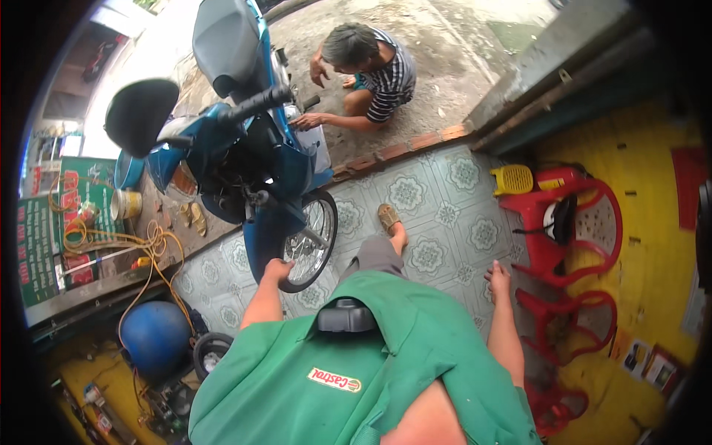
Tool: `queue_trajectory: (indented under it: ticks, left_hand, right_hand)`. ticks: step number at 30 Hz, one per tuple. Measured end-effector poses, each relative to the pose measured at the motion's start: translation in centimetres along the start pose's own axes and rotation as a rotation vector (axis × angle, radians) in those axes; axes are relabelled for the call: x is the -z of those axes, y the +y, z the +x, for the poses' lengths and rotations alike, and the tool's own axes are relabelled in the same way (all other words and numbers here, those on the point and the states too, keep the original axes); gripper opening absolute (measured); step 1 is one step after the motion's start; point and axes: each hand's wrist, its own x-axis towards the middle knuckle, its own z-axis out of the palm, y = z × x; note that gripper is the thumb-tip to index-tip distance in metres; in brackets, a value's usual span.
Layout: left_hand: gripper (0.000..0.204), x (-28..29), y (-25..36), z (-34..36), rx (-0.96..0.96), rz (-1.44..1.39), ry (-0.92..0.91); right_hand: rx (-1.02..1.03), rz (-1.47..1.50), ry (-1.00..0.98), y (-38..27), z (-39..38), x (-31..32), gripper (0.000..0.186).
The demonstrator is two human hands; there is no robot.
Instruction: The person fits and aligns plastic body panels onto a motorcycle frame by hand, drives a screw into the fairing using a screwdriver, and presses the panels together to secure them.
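Note:
A blue motorbike (pixel 276 230) stands at the doorway, its front wheel (pixel 315 245) on the patterned tiles. My left hand (pixel 279 268) is at the lower end of its front fender, over the tyre; I cannot tell whether it grips or touches them. My right hand (pixel 498 278) hangs empty with loosely bent fingers apart, near red plastic chairs (pixel 604 252) stacked or lined along the yellow wall. Another person (pixel 382 81) in a striped shirt squats outside, one hand (pixel 308 121) at the motorbike's side.
A brick threshold (pixel 386 156) crosses the doorway. At left are coiled hoses (pixel 152 237), a bucket (pixel 127 204), a blue tank (pixel 156 337) and a loose wheel (pixel 209 360). A yellow-black object (pixel 512 182) sits atop the chairs. My sandalled foot (pixel 389 222) rests on the tiles.

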Motion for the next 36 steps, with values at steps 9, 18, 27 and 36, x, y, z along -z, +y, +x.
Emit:
queue_trajectory:
  ticks: [9, 18, 27, 36]
  left_hand:
    - [0.043, 10.1, 26.3, -0.4, -0.337, -0.498, 0.019]
    - [0.042, 8.9, 28.0, 0.6, 0.048, -0.559, 0.191]
    - [0.047, 4.7, 36.1, -4.9, 0.525, -0.960, 0.293]
    - [0.045, 3.1, 47.4, 0.6, 0.401, -1.176, 0.322]
  right_hand:
    - [0.524, -0.518, -0.383, -24.6, 9.7, -14.3, 0.045]
    - [1.047, -1.174, -0.561, -44.1, 14.2, -27.5, 0.049]
    - [2.030, -1.240, -1.291, -63.3, 13.3, -44.8, 0.046]
    - [1.633, -0.590, -1.397, -71.4, 7.5, -55.8, 0.043]
